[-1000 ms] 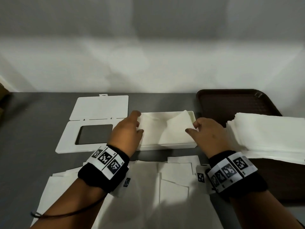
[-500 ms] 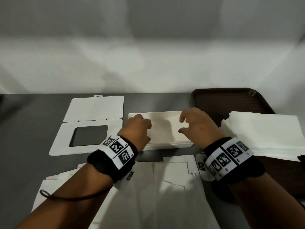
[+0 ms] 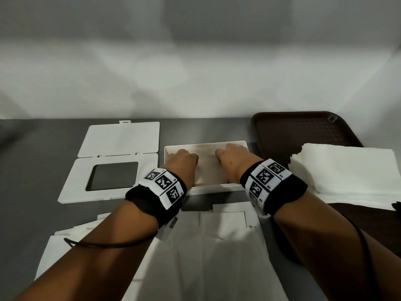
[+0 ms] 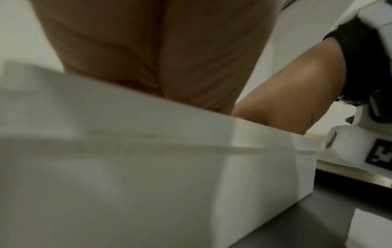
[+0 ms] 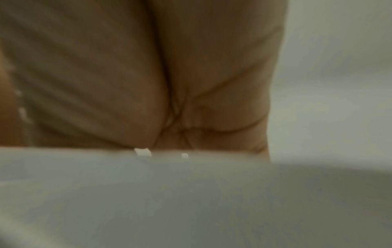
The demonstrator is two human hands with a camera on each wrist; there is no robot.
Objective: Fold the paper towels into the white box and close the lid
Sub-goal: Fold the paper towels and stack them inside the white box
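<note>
The white box [image 3: 217,187] sits mid-table with a folded paper towel [image 3: 207,168] lying flat inside it. Both hands reach into the box from the near side. My left hand [image 3: 182,161] presses down on the towel's left part and my right hand [image 3: 231,157] on its right part, fingers bent downward past the knuckles. In the left wrist view the box wall [image 4: 148,167] hides the fingertips below my left palm [image 4: 159,58]. The right wrist view shows only my right palm [image 5: 148,75] above a blurred white edge. The lid [image 3: 110,177] lies open, left of the box.
A brown tray [image 3: 303,131] at the right carries a stack of unfolded paper towels [image 3: 347,170]. More paper towels [image 3: 217,246] lie spread on the table's near edge under my forearms. A pale wall rises behind the grey table [image 3: 32,170].
A second ago my right hand held up a raised towel corner over the box. Both hands have since moved into the box and pushed the towel flat.
</note>
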